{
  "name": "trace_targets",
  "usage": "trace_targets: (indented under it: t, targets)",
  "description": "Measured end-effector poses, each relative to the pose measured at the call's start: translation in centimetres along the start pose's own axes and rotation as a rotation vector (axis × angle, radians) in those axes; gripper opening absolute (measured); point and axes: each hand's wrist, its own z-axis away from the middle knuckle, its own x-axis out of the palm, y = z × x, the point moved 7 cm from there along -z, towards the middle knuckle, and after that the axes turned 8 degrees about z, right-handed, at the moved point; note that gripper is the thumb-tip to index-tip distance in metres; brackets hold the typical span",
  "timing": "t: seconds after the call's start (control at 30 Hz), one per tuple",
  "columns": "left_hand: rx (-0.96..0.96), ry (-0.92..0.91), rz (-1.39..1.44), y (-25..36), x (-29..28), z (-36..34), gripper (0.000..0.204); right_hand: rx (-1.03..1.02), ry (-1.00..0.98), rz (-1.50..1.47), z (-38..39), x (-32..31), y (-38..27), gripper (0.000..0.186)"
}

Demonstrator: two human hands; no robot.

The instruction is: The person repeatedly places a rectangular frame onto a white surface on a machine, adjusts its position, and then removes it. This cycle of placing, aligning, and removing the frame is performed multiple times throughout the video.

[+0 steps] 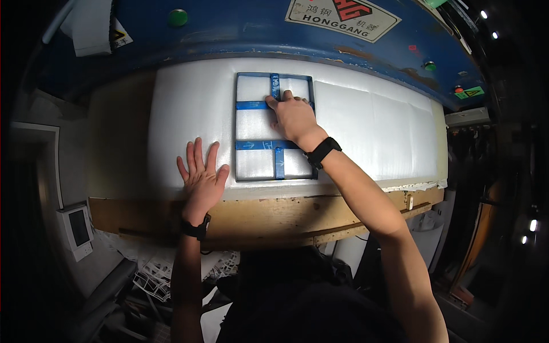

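Note:
A white foam sheet (377, 128) lies across the work surface. On it rests a rectangular cutting die (251, 145), a thin dark frame with blue crossbars that split it into several compartments. My right hand (294, 119) is closed around the blue bars in the die's upper half, thumb to the left, with part of the bars hidden under the fingers. Left of the die, my left hand (201, 180) lies flat on the foam near its front edge, fingers spread, holding nothing and apart from the frame.
A blue machine beam (240, 37) with green buttons and a red one spans the far side. The wooden table edge (257, 220) runs along the front. A grey control box with a dark screen (77, 228) stands at the left. White scrap lattice (155, 279) lies below the table.

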Motion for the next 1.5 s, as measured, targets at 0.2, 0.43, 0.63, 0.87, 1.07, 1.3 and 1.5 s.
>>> trace_targets:
  t: [0.2,0.43,0.63,0.87,1.07,1.3,1.5]
  targets:
    - [-0.014,-0.054,-0.034,0.3,-0.5,0.4,0.061,0.014,-0.024,0.022,0.4,0.5,0.0,0.062]
    - [-0.03,-0.037,-0.032,0.5,-0.5,0.8,0.063,-0.011,0.029,-0.099,-0.8,-0.9,0.8,0.048]
    - [-0.035,0.023,0.016,0.3,-0.1,1.4,0.063,-0.01,-0.189,-0.061,-3.1,0.1,0.5,0.038]
    - [-0.013,0.092,0.066,0.3,0.3,1.5,0.062,-0.053,-0.12,-0.032,-2.5,-0.6,0.2,0.026]
    - [-0.017,0.106,0.073,0.1,0.8,1.2,0.063,-0.025,-0.058,0.007,-3.0,0.3,0.1,0.02]
    - [-0.033,0.126,0.074,-0.3,0.8,1.4,0.063,0.026,0.053,-0.048,-1.6,0.0,-0.3,0.02]
    - [-0.02,0.117,0.079,-0.1,1.1,1.0,0.064,0.14,0.082,-0.029,-3.2,2.5,0.7,0.029]
